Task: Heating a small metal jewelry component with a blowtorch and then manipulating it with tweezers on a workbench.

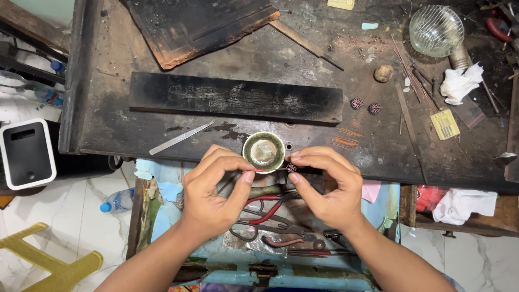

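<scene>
My left hand [213, 192] pinches one end of a thin wire [273, 170] between thumb and forefinger. At the wire's other end, my right hand [327, 186] pinches a small dark spiky bead [292, 168]. Both hands hover over the front edge of the dark workbench [108, 124], just below a small round metal bowl [263, 151] with a shiny bottom. Two more spiky beads, reddish and dark [356, 103] [374, 108], lie on the bench to the right.
Flat metal tweezers [181, 137] lie left of the bowl. A long charred wood block [236, 98] crosses the bench. Pliers and scissors with red handles [267, 208] fill an open drawer under my hands. A glass dome [436, 30], thin wires and white tissue [459, 82] sit at right.
</scene>
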